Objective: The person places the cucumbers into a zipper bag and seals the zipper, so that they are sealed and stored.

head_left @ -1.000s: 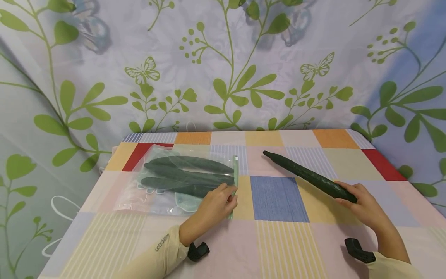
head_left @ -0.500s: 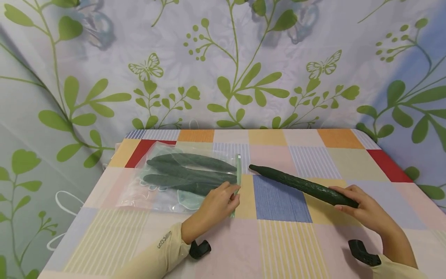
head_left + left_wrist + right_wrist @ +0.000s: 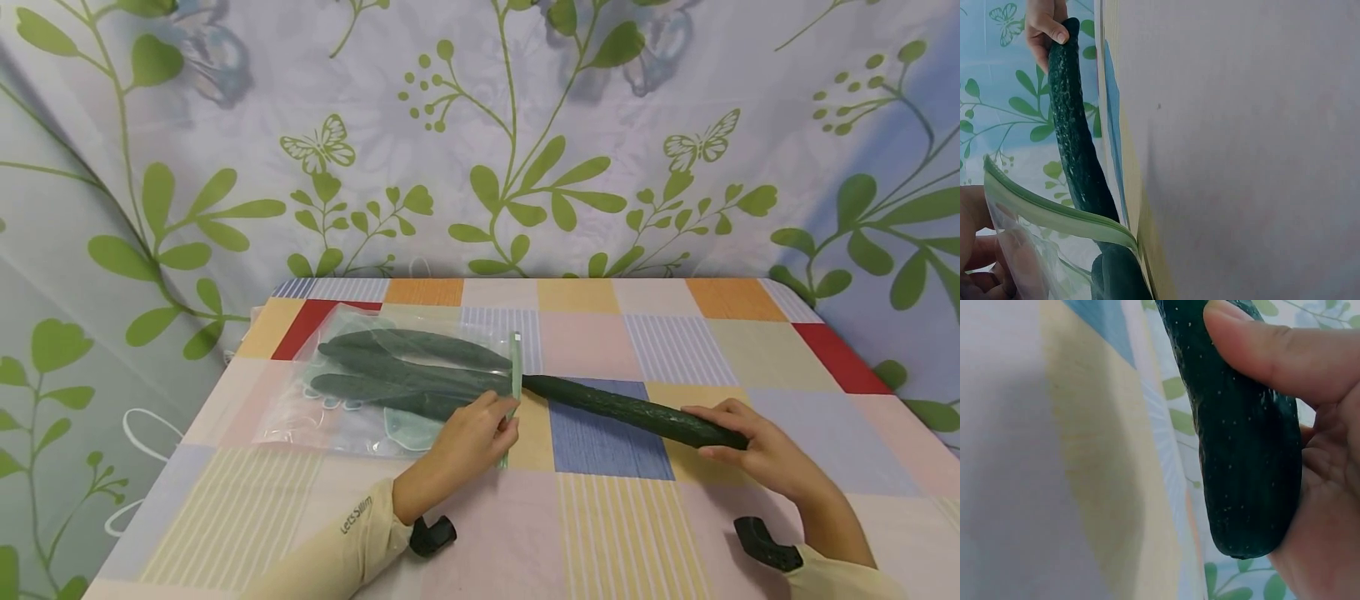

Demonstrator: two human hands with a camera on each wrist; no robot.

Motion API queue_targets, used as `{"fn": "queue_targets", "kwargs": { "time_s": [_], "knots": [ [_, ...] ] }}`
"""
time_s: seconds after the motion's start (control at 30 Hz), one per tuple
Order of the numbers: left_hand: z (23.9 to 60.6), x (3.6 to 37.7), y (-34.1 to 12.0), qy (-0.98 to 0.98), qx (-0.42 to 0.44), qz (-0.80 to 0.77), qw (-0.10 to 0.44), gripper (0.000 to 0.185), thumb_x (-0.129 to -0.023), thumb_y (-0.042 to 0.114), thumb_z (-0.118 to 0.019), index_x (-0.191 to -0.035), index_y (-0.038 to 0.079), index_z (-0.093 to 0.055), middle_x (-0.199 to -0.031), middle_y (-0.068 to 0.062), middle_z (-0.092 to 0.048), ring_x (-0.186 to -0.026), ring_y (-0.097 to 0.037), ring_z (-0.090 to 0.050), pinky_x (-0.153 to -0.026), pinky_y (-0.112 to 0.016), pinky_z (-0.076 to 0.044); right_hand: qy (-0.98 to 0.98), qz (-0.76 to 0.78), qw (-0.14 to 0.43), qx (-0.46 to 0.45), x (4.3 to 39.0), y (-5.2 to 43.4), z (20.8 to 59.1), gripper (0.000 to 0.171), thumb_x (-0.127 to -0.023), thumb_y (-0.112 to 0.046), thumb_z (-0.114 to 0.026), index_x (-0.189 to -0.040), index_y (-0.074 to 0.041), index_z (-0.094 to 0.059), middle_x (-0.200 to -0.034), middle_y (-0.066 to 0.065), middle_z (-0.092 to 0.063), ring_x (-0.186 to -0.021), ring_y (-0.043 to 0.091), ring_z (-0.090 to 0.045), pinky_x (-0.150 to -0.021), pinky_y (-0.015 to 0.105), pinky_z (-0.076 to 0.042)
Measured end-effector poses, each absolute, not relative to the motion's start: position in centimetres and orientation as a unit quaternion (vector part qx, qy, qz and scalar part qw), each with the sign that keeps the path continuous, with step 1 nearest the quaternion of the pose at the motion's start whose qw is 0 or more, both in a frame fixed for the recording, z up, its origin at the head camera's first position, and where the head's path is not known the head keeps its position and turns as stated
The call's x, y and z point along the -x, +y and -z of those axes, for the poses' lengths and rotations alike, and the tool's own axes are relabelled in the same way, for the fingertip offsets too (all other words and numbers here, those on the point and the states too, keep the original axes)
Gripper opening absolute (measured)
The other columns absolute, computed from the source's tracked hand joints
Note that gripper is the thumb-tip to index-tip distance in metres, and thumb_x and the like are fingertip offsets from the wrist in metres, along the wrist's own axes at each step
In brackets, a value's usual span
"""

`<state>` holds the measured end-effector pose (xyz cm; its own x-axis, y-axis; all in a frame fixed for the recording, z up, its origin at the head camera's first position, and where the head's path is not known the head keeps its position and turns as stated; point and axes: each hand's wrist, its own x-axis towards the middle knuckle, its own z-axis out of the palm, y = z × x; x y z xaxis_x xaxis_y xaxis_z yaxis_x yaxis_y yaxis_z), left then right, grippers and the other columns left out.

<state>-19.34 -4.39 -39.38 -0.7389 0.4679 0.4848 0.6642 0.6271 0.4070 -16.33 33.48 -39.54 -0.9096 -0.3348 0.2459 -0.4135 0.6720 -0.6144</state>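
Note:
A clear zip bag [image 3: 292,421] with a green zip edge [image 3: 517,350] lies on the left of the table, several cucumbers [image 3: 420,343] inside it. My left hand [image 3: 468,433] pinches the bag at its zip edge; in the left wrist view the bag's mouth is lifted and bowed apart. With my right hand [image 3: 757,446] I grip the thick end of a long dark green cucumber [image 3: 622,406], thumb and fingers on either side. Its thin tip meets the mouth of the bag, overlapping the zip edge in the left wrist view. The right wrist view shows the cucumber's blunt end [image 3: 1247,531] up close.
A patchwork-print cloth [image 3: 480,533] covers the table. Behind it hangs a curtain [image 3: 600,167] printed with leaves and butterflies. Black camera mounts sit below both wrists, and a white cord [image 3: 146,421] hangs beyond the left table edge.
My right hand has brought the cucumber leftward, its tip swinging down and across to the zip edge. The left hand keeps its pinch on the bag.

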Motion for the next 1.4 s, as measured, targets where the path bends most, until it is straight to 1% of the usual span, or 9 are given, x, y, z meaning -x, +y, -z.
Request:
{"fn": "queue_targets", "kwargs": {
  "time_s": [0.2,0.4,0.5,0.63,0.77,0.93,1.13,1.27,1.4],
  "knots": [
    [39.4,19.2,-5.0,-0.889,0.312,0.295,0.156,0.019,-0.084,0.008,-0.063,-0.101,0.0,-0.07,-0.072,-0.003,-0.055,-0.05,-0.008,-0.043,-0.045,-0.013,-0.029,-0.909,-0.362,0.032,-0.203,16.9,32.1,40.2,0.052,-0.076,0.001,-0.071,-0.126,-0.007,-0.06,-0.092,-0.013,-0.05,-0.081,-0.001,-0.043,-0.065,0.019,-0.033],
    [39.6,18.9,-5.5,-0.894,0.313,0.29,0.137,0.02,-0.085,0.008,-0.062,-0.102,0.0,-0.07,-0.071,-0.003,-0.053,-0.049,-0.005,-0.037,-0.044,-0.012,-0.026,-0.9,-0.382,0.004,-0.21,18.0,30.0,40.9,0.047,-0.08,-0.002,-0.069,-0.125,0.0,-0.058,-0.094,-0.011,-0.051,-0.083,-0.002,-0.045,-0.067,0.018,-0.036],
    [39.7,18.9,-5.7,-0.892,0.32,0.284,0.148,0.019,-0.085,0.008,-0.062,-0.1,0.0,-0.07,-0.07,-0.003,-0.053,-0.049,-0.005,-0.037,-0.044,-0.011,-0.025,-0.897,-0.385,-0.009,-0.219,18.8,28.6,41.2,0.046,-0.082,-0.005,-0.068,-0.126,0.002,-0.058,-0.096,-0.008,-0.051,-0.083,-0.001,-0.045,-0.068,0.018,-0.038],
    [39.6,19.0,-6.0,-0.89,0.322,0.28,0.161,0.019,-0.084,0.007,-0.062,-0.099,0.0,-0.07,-0.069,-0.003,-0.052,-0.047,-0.004,-0.034,-0.043,-0.011,-0.024,-0.893,-0.384,-0.025,-0.233,20.1,26.9,41.3,0.046,-0.084,-0.008,-0.067,-0.128,0.003,-0.056,-0.094,-0.001,-0.049,-0.081,0.001,-0.042,-0.066,0.021,-0.036],
    [39.6,19.0,-6.2,-0.893,0.32,0.281,0.144,0.02,-0.085,0.008,-0.061,-0.102,0.0,-0.07,-0.069,-0.002,-0.051,-0.047,-0.002,-0.029,-0.043,-0.011,-0.022,-0.885,-0.397,-0.043,-0.238,21.4,25.1,41.3,0.047,-0.084,-0.009,-0.067,-0.129,0.002,-0.056,-0.094,0.002,-0.05,-0.082,0.002,-0.043,-0.067,0.022,-0.038],
    [39.6,18.7,-6.4,-0.893,0.325,0.283,0.133,0.021,-0.086,0.008,-0.061,-0.103,0.0,-0.069,-0.07,-0.003,-0.052,-0.047,-0.002,-0.031,-0.043,-0.01,-0.023,-0.877,-0.41,-0.063,-0.241,23.0,22.3,41.3,0.048,-0.083,-0.01,-0.069,-0.127,0.002,-0.057,-0.095,0.006,-0.053,-0.083,0.005,-0.046,-0.069,0.023,-0.04],
    [39.4,18.7,-6.4,-0.892,0.335,0.271,0.139,0.022,-0.086,0.009,-0.06,-0.105,0.001,-0.07,-0.072,-0.002,-0.053,-0.048,-0.002,-0.037,-0.045,-0.008,-0.025,-0.881,-0.405,-0.077,-0.233,25.0,18.9,41.6,0.049,-0.082,-0.014,-0.071,-0.127,-0.001,-0.058,-0.097,0.01,-0.056,-0.081,0.01,-0.045,-0.07,0.024,-0.04],
    [39.2,18.6,-6.5,-0.892,0.341,0.263,0.138,0.023,-0.087,0.011,-0.061,-0.105,0.002,-0.07,-0.072,-0.002,-0.053,-0.048,-0.002,-0.039,-0.045,-0.008,-0.026,-0.883,-0.401,-0.077,-0.231,25.8,17.1,41.8,0.049,-0.082,-0.015,-0.071,-0.127,-0.002,-0.059,-0.104,0.012,-0.059,-0.088,0.01,-0.049,-0.077,0.028,-0.042],
    [39.1,18.4,-6.9,-0.893,0.343,0.258,0.137,0.023,-0.087,0.012,-0.062,-0.106,0.002,-0.07,-0.072,-0.001,-0.053,-0.047,-0.002,-0.039,-0.045,-0.008,-0.026,-0.885,-0.4,-0.07,-0.229,26.1,15.9,41.9,0.048,-0.08,-0.013,-0.072,-0.125,-0.001,-0.06,-0.108,0.013,-0.06,-0.094,0.011,-0.052,-0.081,0.031,-0.043]
  ]
}}
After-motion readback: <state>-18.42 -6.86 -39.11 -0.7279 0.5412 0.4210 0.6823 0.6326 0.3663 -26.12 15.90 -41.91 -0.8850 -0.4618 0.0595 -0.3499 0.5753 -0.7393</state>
